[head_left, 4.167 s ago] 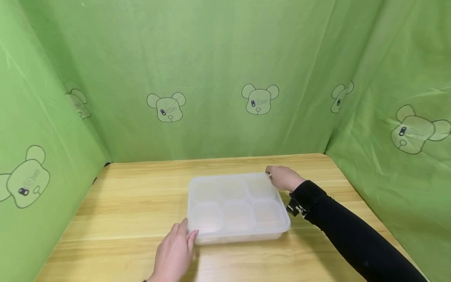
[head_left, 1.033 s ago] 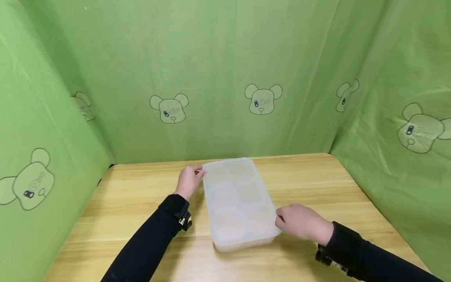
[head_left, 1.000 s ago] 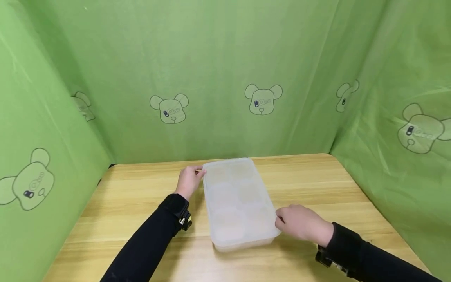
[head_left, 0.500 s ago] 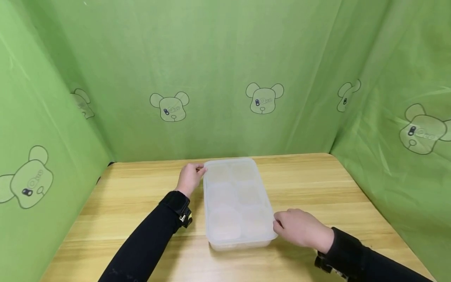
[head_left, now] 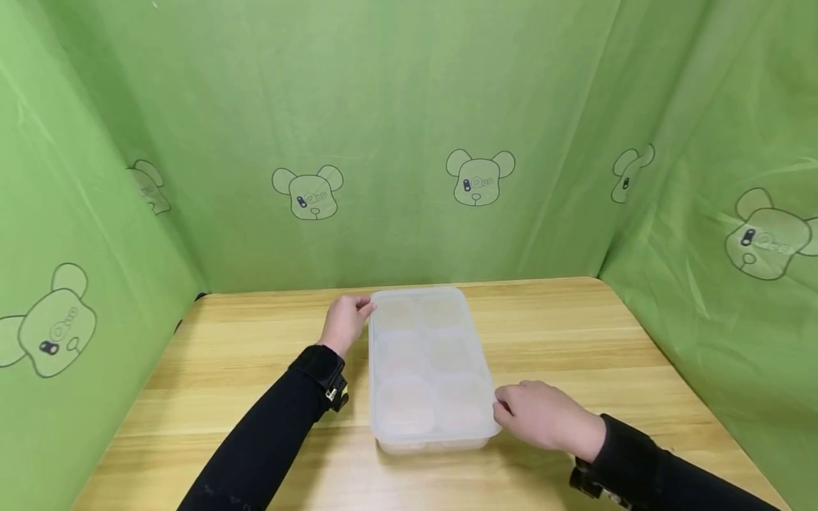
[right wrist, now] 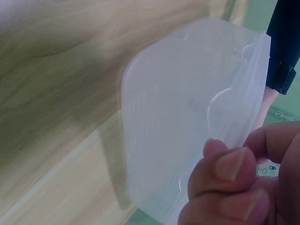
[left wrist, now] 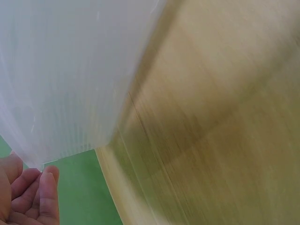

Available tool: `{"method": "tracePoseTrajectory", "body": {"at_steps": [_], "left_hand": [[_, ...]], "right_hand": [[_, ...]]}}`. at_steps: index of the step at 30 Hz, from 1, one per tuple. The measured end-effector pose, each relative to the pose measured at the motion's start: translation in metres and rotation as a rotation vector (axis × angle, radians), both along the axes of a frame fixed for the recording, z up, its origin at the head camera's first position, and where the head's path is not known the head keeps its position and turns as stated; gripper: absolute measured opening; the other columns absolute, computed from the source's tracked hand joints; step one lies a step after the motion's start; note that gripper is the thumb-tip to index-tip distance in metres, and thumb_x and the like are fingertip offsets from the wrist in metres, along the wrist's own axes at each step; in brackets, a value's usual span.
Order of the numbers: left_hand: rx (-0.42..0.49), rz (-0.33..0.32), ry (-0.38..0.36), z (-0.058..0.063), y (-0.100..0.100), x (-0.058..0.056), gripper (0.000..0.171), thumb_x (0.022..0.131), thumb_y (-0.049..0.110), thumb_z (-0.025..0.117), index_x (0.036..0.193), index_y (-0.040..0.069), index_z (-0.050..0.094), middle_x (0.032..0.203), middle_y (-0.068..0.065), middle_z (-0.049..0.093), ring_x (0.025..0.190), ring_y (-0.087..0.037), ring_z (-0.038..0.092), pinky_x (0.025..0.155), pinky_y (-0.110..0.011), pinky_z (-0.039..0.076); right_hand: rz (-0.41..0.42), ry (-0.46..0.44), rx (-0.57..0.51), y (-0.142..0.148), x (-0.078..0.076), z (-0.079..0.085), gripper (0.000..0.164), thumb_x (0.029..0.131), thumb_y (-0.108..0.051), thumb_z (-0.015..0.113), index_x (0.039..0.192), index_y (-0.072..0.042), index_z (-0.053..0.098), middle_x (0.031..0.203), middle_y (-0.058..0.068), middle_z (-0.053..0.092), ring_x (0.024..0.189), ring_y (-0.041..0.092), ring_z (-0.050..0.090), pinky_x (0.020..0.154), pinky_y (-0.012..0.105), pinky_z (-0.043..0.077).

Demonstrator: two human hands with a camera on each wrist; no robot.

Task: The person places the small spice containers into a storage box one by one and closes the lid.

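Note:
A translucent white plastic storage box (head_left: 424, 362), its lid showing six rounded-square outlines, stands lengthwise on the table, long sides running away from me. My left hand (head_left: 344, 323) pinches the rim at its far left corner. In the left wrist view, thumb and curled fingers (left wrist: 47, 192) meet at that corner below the pale wall. My right hand (head_left: 543, 415) grips the rim near the front right corner, fingers curled; the right wrist view has these fingers (right wrist: 229, 164) beside the ribbed box wall (right wrist: 164, 117). What the box contains is blurred by the plastic.
The wooden table (head_left: 255, 404) lies under the box. Green cloth (head_left: 396, 234) printed with bear heads encloses the back and both sides. Both forearms wear black sleeves (head_left: 268, 426), with a small device strapped at each wrist.
Several seconds ago the box lay crosswise; it has turned lengthwise, my left hand now at its far left corner, the right nearer me. Over the last second the near end shifted slightly left.

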State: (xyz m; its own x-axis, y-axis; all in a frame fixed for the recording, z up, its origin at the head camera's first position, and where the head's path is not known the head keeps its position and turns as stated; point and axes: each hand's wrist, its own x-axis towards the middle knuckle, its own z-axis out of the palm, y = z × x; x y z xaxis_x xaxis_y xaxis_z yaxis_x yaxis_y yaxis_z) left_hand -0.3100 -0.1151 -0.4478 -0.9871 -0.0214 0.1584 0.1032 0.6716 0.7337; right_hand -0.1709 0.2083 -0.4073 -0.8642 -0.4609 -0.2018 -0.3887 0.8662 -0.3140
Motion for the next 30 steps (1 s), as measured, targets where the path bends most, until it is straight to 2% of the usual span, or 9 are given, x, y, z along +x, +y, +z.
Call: {"method": "tracePoseTrajectory", "body": {"at_steps": [11, 19, 21, 27, 30], "left_hand": [[0.021, 0.003, 0.011, 0.004, -0.003, 0.001, 0.029, 0.097, 0.019, 0.067, 0.117, -0.002, 0.071, 0.112, -0.016, 0.072, 0.104, -0.028, 0.069, 0.091, -0.040, 0.054], [-0.061, -0.034, 0.021, 0.002, -0.006, 0.002, 0.033, 0.102, 0.022, 0.060, 0.122, -0.004, 0.067, 0.112, -0.018, 0.071, 0.103, -0.030, 0.068, 0.091, -0.042, 0.054], [-0.095, -0.045, 0.014, 0.000, -0.006, 0.005, 0.035, 0.104, 0.023, 0.056, 0.124, -0.005, 0.065, 0.110, -0.018, 0.071, 0.100, -0.030, 0.068, 0.089, -0.042, 0.054], [-0.150, -0.078, -0.021, -0.003, -0.003, 0.022, 0.040, 0.105, 0.024, 0.050, 0.128, -0.007, 0.059, 0.095, -0.014, 0.071, 0.074, -0.020, 0.065, 0.075, -0.040, 0.055], [-0.175, -0.079, -0.018, -0.003, 0.000, 0.032, 0.042, 0.106, 0.026, 0.049, 0.130, -0.008, 0.058, 0.093, -0.013, 0.071, 0.075, -0.019, 0.065, 0.075, -0.040, 0.055]], "right_hand": [[0.007, 0.012, -0.003, -0.001, -0.002, 0.003, 0.035, 0.101, -0.021, 0.049, 0.066, -0.019, 0.050, 0.057, -0.008, 0.039, 0.051, 0.009, 0.036, 0.053, 0.027, 0.033], [0.038, 0.026, -0.043, 0.000, -0.009, 0.009, 0.038, 0.098, -0.018, 0.051, 0.062, -0.021, 0.038, 0.057, -0.009, 0.031, 0.050, 0.007, 0.028, 0.053, 0.025, 0.028], [0.033, 0.038, -0.045, 0.000, -0.013, 0.009, 0.040, 0.098, -0.019, 0.053, 0.062, -0.020, 0.036, 0.057, -0.009, 0.029, 0.050, 0.008, 0.026, 0.053, 0.024, 0.026], [-0.010, 0.080, -0.054, -0.003, -0.027, 0.004, 0.043, 0.100, -0.024, 0.055, 0.061, -0.019, 0.038, 0.056, -0.008, 0.030, 0.050, 0.008, 0.029, 0.053, 0.025, 0.029], [-0.043, 0.098, -0.063, -0.005, -0.036, 0.000, 0.043, 0.100, -0.025, 0.056, 0.062, -0.018, 0.039, 0.056, -0.007, 0.032, 0.050, 0.010, 0.030, 0.053, 0.027, 0.031]]}}
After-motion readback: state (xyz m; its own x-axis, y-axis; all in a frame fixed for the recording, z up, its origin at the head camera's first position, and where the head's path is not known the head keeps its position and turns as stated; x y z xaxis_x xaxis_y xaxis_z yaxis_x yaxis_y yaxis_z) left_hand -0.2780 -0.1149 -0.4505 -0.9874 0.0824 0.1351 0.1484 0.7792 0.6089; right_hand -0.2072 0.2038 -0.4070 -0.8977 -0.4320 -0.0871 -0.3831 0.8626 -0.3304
